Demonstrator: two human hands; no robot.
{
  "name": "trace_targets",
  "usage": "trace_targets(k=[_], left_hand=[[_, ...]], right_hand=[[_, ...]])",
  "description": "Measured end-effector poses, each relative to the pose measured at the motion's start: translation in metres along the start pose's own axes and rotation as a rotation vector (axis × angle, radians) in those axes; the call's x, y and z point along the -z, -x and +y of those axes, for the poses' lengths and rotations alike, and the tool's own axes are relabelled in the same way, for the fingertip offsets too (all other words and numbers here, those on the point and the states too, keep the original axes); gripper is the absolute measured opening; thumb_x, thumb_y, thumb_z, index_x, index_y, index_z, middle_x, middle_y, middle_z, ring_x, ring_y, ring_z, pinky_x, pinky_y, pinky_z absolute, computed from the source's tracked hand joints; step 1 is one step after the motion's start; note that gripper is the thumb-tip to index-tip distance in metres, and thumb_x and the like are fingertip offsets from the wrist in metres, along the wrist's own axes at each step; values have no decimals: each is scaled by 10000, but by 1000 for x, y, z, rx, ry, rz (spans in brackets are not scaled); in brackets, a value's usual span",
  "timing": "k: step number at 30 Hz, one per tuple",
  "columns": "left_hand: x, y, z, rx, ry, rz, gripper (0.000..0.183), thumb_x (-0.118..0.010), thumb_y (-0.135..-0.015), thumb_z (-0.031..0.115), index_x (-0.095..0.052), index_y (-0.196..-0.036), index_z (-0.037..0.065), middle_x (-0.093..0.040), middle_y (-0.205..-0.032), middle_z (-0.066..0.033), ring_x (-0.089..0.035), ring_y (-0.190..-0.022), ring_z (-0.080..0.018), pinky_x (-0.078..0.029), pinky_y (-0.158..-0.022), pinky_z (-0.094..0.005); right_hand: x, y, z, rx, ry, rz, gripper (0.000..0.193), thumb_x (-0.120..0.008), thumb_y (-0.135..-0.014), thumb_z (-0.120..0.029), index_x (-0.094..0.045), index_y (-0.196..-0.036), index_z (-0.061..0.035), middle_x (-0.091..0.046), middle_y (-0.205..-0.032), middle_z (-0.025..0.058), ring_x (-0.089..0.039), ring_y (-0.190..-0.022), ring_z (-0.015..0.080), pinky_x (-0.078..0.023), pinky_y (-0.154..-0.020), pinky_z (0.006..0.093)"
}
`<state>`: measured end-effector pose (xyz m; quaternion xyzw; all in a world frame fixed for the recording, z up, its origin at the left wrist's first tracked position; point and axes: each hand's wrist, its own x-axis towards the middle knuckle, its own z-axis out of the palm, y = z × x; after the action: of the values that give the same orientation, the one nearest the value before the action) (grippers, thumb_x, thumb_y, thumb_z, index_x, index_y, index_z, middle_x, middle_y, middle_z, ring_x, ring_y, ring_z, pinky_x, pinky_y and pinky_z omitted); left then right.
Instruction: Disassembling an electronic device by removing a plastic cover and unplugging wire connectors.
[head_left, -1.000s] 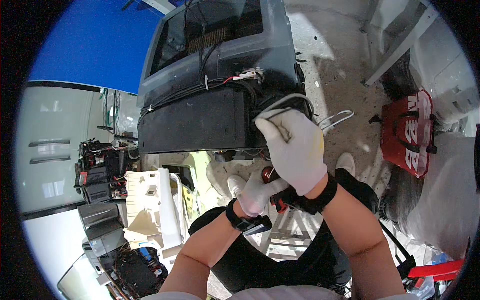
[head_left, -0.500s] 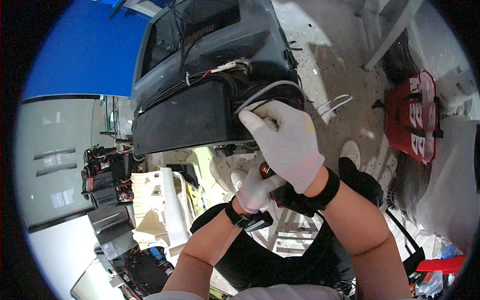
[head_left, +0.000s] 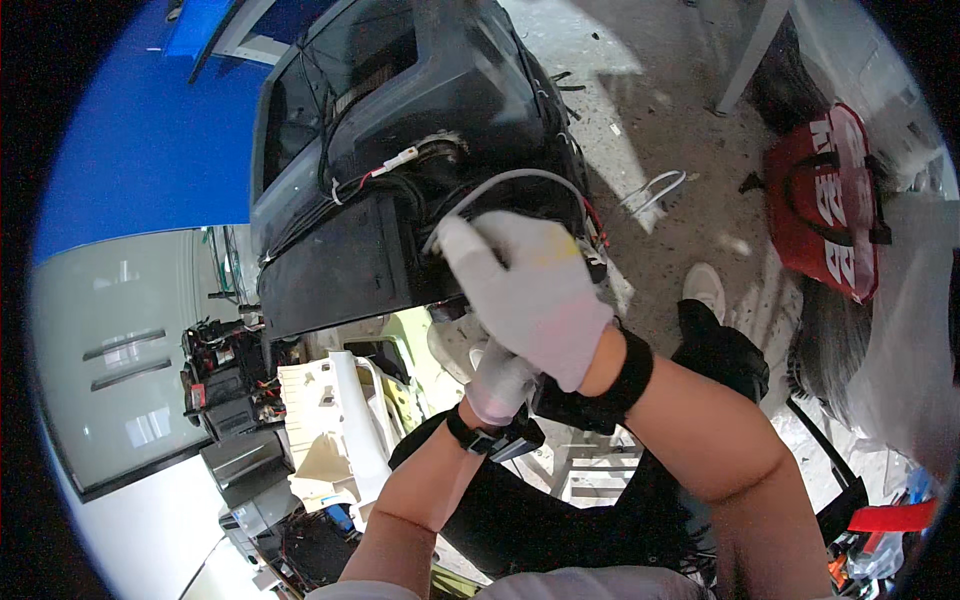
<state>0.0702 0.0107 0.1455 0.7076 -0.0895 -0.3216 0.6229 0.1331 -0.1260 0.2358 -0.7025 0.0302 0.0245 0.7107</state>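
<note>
My right hand (head_left: 530, 290), in a white glove, is closed, thumb and fingers pinching a grey cable (head_left: 530, 173) that arches over the knuckles. It sits at the front edge of a large black plastic housing (head_left: 330, 265). My left hand (head_left: 503, 385), also gloved, is lower down, partly behind the right. Its fingers are mostly hidden, wrapped round a black tool (head_left: 570, 403), whose kind I cannot make out. A dark wiring bundle (head_left: 300, 232) runs along the housing, with a white connector (head_left: 402, 158) and a red wire beside it.
Left of my knees stands a cream plastic panel (head_left: 325, 430). Beyond it are a heap of black parts (head_left: 215, 385) and a pale glossy panel (head_left: 130, 350). To the right lies a red bag (head_left: 815, 215). A white cable loop (head_left: 660, 185) rests on the floor.
The view has shifted, and the housing appears further left. My right hand still pinches the grey cable. The tool's red part, seen by my left hand before, is now hidden.
</note>
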Motion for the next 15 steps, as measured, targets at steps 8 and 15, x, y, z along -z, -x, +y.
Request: trace_targets(k=[8, 15], left_hand=[[-15, 6, 47, 172, 512, 183, 420, -592, -756, 3, -501, -1165, -16, -609, -1064, -94, -582, -997, -202, -447, -909, -336], [-18, 18, 39, 93, 899, 16, 516, -573, -747, 62, -447, -1241, -16, -581, -1133, -135, -584, -1032, -269, -459, -934, -394]], right_hand=[[22, -5, 7, 62, -200, 171, 271, -589, -839, -230, -653, -849, 34, -640, -692, 146, -613, -645, 169, -479, -638, 303], [69, 8, 2, -27, -99, 247, 315, -581, -865, -278, -659, -853, 26, -614, -650, 69, -542, -647, 81, -448, -609, 268]])
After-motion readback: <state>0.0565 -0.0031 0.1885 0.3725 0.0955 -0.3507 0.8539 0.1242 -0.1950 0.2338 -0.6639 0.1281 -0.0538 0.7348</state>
